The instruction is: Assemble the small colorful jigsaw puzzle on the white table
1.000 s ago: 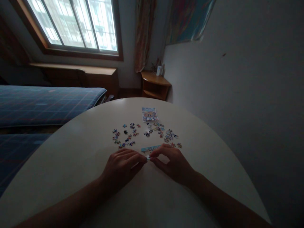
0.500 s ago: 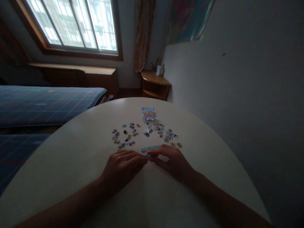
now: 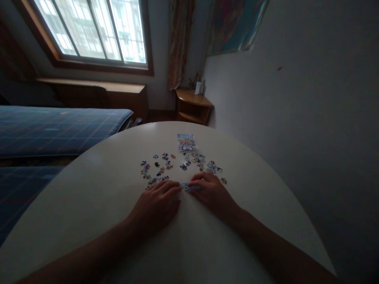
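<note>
Currently, two bare hands work over a round, pale tabletop (image 3: pixel 245 169), set in from its curved edges. Between the fingers lies a small light-blue puzzle strip (image 3: pixel 185 186), partly covered. The left hand (image 3: pixel 161 197) has its fingers close together, their tips at the strip's left end; the right hand (image 3: pixel 209 189) is curled with a small gap between thumb and forefinger, tips on the strip's right part. Whether either hand grips it or merely presses is impossible to tell.

Judging by its narrow, continuous shape, a few pieces are already joined, and the work seems at an early stage. Many loose pieces remain: one scattered group (image 3: pixel 145 170) towards the tabletop's left edge, another group (image 3: pixel 199 159) towards its far right side, some perhaps hidden by the hands. Beyond them, nearest the far edge, a colourful printed sheet (image 3: pixel 187 142) lies flat.
</note>
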The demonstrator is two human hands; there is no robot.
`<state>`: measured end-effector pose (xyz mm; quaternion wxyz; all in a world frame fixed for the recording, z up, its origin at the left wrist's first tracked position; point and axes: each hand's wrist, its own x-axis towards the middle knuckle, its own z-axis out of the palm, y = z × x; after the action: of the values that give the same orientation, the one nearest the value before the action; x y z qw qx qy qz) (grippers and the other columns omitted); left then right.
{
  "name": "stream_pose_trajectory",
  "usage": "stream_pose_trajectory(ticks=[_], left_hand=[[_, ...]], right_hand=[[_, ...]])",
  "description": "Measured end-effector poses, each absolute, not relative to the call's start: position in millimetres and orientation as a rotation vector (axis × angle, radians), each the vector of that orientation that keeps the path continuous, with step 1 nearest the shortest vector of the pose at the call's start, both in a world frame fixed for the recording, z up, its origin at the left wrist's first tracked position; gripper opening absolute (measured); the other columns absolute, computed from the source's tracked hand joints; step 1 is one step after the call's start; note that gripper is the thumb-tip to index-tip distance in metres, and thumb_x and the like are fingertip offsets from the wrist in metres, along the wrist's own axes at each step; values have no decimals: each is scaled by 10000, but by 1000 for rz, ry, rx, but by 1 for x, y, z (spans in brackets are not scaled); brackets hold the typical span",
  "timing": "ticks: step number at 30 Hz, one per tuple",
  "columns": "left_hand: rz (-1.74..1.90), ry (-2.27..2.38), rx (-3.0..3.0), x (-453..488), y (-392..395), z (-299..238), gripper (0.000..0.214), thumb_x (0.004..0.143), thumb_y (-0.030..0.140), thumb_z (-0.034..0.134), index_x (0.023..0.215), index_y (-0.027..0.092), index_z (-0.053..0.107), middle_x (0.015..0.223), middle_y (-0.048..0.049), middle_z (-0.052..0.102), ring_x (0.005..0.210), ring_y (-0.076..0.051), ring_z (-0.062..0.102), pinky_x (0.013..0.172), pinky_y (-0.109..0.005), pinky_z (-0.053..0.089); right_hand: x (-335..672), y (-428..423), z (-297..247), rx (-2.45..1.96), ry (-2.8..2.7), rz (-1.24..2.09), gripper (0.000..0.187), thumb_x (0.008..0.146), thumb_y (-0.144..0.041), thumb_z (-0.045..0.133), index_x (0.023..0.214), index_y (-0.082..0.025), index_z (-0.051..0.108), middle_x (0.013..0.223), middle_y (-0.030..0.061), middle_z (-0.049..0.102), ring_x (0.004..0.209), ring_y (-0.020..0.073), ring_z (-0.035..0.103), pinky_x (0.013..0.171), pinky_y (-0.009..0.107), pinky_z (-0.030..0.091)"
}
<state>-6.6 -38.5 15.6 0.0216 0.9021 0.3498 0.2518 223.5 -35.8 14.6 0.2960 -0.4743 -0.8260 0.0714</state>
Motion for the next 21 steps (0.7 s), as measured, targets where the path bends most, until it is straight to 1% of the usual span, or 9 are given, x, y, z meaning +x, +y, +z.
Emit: stream_pose_trajectory(ticks=[5,10,12,16,21], left_hand=[[769,1062,2802,-7,-38,15,259,900,178,544,1134,180,654,1187,-102,690,1062,-268,652,900,-470,575],[748,1069,2805,-6,-38,16,227,901,168,544,1093,194,663,1181,-94,689,1062,-264,654,912,-480,567],[720,1072,2804,-6,-38,16,221,903,170,543,1089,191,661,1187,-95,687,1065,-271,653,905,-487,569],[702,1072,2801,-7,-37,15,222,903,175,547,1095,196,656,1203,-90,680,1079,-271,647,911,-477,569],[745,1055,2805,-7,-37,14,209,908,174,545,1081,195,660,1188,-93,683,1057,-256,653,909,-457,569]], right_hand=[[221,-38,15,-1286,-2209,218,151,848,-256,739,998,-247,734,1077,53,694,1008,226,624,909,409,469],[219,-38,14,-1300,-2191,228,205,853,-259,734,1056,-247,716,1106,61,694,1052,236,625,948,439,443],[219,-39,14,-1302,-2189,229,196,852,-264,736,1046,-245,716,1108,66,695,1054,242,628,953,451,435],[219,-39,14,-1287,-2201,213,116,874,-256,709,987,-266,734,1115,63,693,1062,240,629,938,450,433],[219,-40,13,-1292,-2207,188,149,884,-259,693,1026,-283,730,1140,64,686,1074,241,624,953,458,420]])
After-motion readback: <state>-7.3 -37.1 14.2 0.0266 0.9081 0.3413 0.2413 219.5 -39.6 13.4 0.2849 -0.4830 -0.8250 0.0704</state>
